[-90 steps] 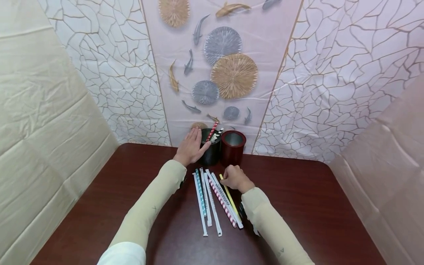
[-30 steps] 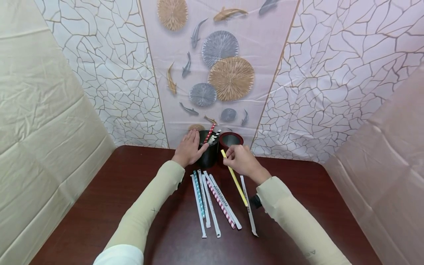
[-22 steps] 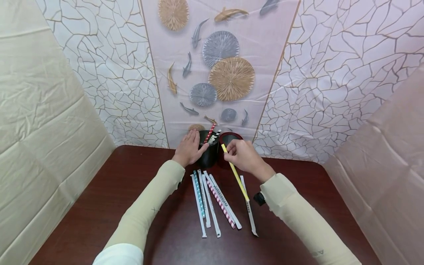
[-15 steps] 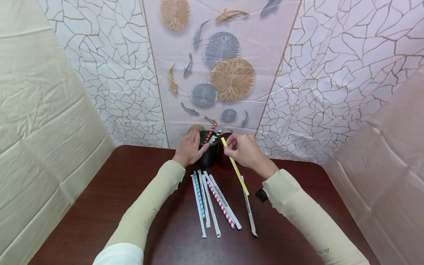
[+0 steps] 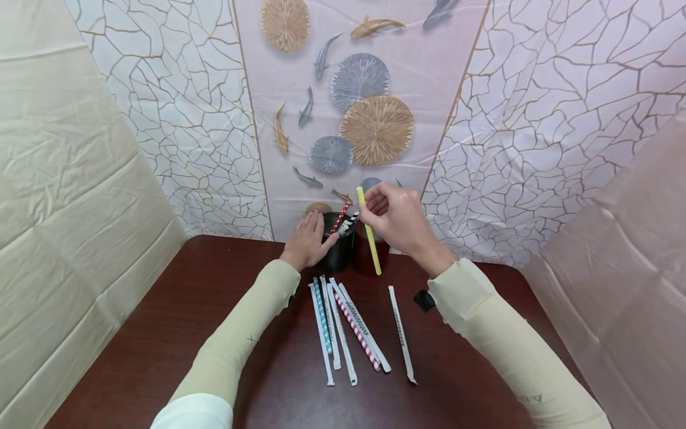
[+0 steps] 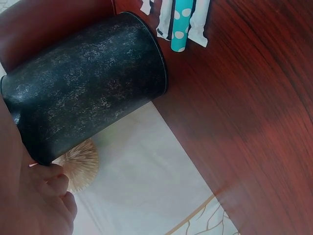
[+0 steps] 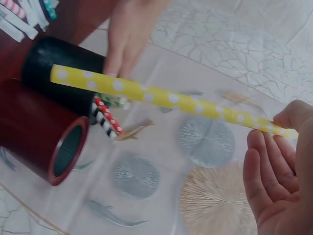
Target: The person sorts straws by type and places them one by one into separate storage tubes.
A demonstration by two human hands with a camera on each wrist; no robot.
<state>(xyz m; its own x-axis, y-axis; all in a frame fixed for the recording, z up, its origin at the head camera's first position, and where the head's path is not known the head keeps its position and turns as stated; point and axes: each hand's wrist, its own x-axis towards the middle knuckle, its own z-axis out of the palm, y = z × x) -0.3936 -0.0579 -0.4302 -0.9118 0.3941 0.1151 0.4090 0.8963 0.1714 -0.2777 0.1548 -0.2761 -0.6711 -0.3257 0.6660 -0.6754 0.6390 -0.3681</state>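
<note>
My right hand (image 5: 399,217) pinches a yellow straw with white dots (image 7: 166,98) near its upper end. The straw hangs tilted in front of the dark red cup (image 7: 44,129), whose opening faces up. My left hand (image 5: 305,241) rests against the rim of the black cup (image 6: 88,83), fingers straight and thumb along its near side. Inside the black cup stand a red dotted straw (image 5: 340,217), a black-and-white straw (image 7: 103,120) and a pale green-patterned one (image 7: 115,101). Both cups stand side by side against the wall.
Several straws lie on the table (image 5: 268,369) below the cups: white-wrapped ones, a teal dotted straw (image 5: 323,316) and a pink striped straw (image 5: 358,330). One wrapped straw (image 5: 402,333) lies apart to the right. A patterned cloth (image 5: 300,71) hangs behind.
My right hand took the yellow straw off the table, then raised it toward the red cup, swinging it more upright. A wrapped straw now lies apart on the right. My left hand stayed put.
</note>
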